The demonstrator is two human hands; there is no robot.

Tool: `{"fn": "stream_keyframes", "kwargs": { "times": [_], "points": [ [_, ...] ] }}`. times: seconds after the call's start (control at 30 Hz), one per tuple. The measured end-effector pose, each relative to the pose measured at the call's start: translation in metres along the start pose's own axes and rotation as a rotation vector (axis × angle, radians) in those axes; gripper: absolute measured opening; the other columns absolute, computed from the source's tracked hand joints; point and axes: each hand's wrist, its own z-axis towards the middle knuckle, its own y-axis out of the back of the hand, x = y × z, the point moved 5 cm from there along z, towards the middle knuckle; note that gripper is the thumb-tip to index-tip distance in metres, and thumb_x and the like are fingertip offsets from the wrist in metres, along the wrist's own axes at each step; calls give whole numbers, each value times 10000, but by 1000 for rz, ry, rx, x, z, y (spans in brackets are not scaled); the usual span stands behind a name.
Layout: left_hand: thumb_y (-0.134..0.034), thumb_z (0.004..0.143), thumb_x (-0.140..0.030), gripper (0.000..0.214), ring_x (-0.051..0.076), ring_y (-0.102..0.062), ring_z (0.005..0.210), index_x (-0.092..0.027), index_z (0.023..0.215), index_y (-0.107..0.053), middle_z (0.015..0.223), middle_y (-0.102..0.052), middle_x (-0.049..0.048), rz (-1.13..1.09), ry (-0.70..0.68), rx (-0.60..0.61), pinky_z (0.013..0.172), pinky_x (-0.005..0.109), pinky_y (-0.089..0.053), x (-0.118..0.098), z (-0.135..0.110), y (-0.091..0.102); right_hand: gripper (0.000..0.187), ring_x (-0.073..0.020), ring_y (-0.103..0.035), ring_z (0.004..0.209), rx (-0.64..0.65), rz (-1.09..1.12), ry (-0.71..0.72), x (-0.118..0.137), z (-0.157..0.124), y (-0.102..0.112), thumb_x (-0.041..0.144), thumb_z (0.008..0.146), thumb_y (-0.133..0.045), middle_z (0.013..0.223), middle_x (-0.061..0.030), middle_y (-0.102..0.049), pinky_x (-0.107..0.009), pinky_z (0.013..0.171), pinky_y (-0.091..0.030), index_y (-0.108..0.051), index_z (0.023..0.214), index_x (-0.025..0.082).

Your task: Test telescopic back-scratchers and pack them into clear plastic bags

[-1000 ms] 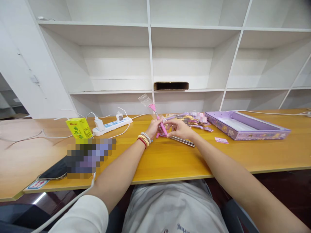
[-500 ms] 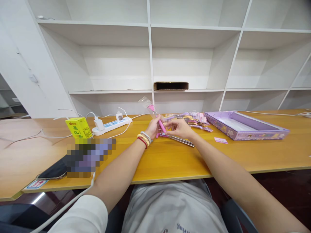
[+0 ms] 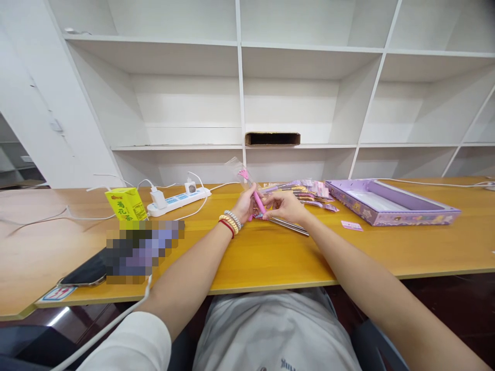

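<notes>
The left hand (image 3: 244, 205) grips a pink-handled stick (image 3: 259, 202) over the middle of the tabletop (image 3: 270, 263), while the right hand (image 3: 286, 206) pinches its near end. Wrapped packets (image 3: 311, 189) lie just beyond, left of a purple tray (image 3: 410, 218).

At 8 o'clock, a blocky blur (image 3: 143, 252) masked whatever lay against the phone (image 3: 85, 269). The left fingers (image 3: 249, 192) partly hid the pink stick (image 3: 259, 202); what the right fingers (image 3: 275, 199) pinched was unclear. Print on the card (image 3: 351, 225), toward 4 o'clock, was too small. The shelf (image 3: 309, 46) was cut off at 12 o'clock, the shirt (image 3: 270, 330) at 6.
</notes>
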Motion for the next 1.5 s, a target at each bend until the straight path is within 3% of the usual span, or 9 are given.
{"fn": "stream_keyframes", "kwargs": {
  "times": [0.17,0.63,0.87,1.0,1.3,1.5],
  "points": [
    [-475,779,-589,453,126,-504,381,-162,636,-530,495,-544,18,27,18,-18,365,235,-365,2,-1,0,382,-126,-548,574,19,52,-17,2,-1,-1,462,602,-752,676,-40,-662,-242,545,-420,-703,793,135],
    [-556,723,-581,433,112,-490,393,-158,634,-550,504,-533,14,39,2,69,355,218,-316,6,4,3,317,-121,-543,592,8,24,12,1,0,-3,458,709,-672,666,-34,-648,-234,572,-407,-688,721,142],
    [-671,684,-406,281,103,-529,500,-154,710,-550,613,-579,5,-24,-239,-3,456,217,-399,-10,2,-1,337,-108,-506,557,-14,-69,27,3,0,-1,472,698,-678,641,-33,-633,-224,534,-372,-686,722,136],
    [-641,704,-424,297,116,-529,505,-158,673,-514,578,-562,12,-63,-305,-68,489,239,-414,-14,2,2,357,-96,-480,533,-17,-130,40,2,-1,-1,488,648,-712,592,-17,-609,-210,507,-347,-665,665,135],
    [-639,692,-473,344,135,-546,502,-156,652,-512,582,-586,34,-36,-241,-82,485,256,-416,-13,2,6,396,-87,-446,522,-34,-203,22,7,-1,0,528,602,-726,550,-5,-581,-211,505,-319,-668,622,137],
    [-640,692,-408,293,119,-529,471,-152,627,-512,558,-582,26,-4,-221,-77,461,241,-400,-15,-3,2,406,-85,-438,501,-30,-221,26,8,-3,-1,542,639,-695,533,-6,-577,-216,494,-308,-658,601,139]
  ]
}}
